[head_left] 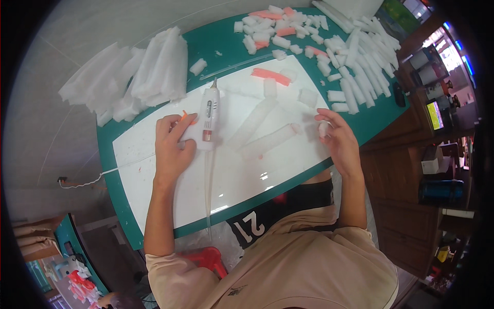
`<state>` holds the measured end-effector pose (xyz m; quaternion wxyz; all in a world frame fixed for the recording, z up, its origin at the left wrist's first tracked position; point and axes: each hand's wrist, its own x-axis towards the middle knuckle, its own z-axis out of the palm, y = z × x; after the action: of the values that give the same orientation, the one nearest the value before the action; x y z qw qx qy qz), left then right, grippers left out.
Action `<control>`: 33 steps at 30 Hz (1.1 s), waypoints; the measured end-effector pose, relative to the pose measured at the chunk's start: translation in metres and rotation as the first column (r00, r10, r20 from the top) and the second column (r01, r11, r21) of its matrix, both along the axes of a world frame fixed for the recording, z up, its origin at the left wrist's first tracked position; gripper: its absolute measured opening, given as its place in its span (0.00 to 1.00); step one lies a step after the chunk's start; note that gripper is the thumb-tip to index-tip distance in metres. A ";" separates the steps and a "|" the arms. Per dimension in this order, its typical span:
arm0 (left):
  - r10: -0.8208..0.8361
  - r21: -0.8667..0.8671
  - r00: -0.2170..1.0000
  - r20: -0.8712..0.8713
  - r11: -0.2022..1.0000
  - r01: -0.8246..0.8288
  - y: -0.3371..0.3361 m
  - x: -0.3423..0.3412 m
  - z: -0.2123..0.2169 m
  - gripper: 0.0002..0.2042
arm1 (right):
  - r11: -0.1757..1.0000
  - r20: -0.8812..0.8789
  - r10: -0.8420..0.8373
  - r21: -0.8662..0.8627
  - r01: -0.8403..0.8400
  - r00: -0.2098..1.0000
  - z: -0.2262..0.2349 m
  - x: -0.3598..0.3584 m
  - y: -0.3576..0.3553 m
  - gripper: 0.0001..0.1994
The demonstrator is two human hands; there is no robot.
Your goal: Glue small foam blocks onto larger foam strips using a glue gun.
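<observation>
My left hand (173,144) is wrapped round the handle of a white hot glue gun (210,109), fingers near its orange trigger (188,118). The gun's nozzle points away from me, and a long translucent glue stick (208,190) trails out of its back. In the fingers of my right hand (340,141) is a small white foam piece (323,129), held above the right side of the white board (262,180). Between my hands lie two white foam strips, one slanting (253,123) and one lower (272,140). Beyond them lie a pink foam strip (271,76) and a white foam block (307,98).
The board rests on a green table (126,213). Large white foam bundles (162,67) stand at the far left. Cut white and pink pieces (280,31) and long foam strips (360,77) cover the far right. The gun's cord (131,164) runs left. A red stool (208,257) stands below.
</observation>
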<state>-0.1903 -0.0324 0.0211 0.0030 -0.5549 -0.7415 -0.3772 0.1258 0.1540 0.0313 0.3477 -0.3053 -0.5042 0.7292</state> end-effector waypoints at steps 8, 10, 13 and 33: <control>-0.143 0.071 0.988 0.053 0.988 0.140 0.000 0.008 0.004 0.26 | 1.000 0.034 0.011 -0.018 -0.010 0.999 0.010 -0.008 -0.014 0.15; -0.209 0.101 0.977 0.038 0.974 0.204 -0.002 0.013 0.004 0.26 | 1.000 -0.010 0.020 -0.020 -0.020 1.000 0.011 -0.016 -0.019 0.15; -0.247 0.072 0.969 0.011 0.967 0.246 -0.002 0.021 0.005 0.27 | 0.998 -0.080 0.017 -0.059 -0.021 0.997 0.017 -0.030 -0.026 0.15; -0.294 0.020 0.942 -0.161 0.954 0.301 -0.002 0.032 0.003 0.28 | 0.995 -0.238 -0.060 -0.086 0.041 0.969 0.002 -0.095 -0.042 0.12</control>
<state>-0.1581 -0.0346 0.0238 0.0164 -0.6879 -0.6384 -0.3449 0.0310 0.1120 0.0331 0.4123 -0.2411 -0.4208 0.7713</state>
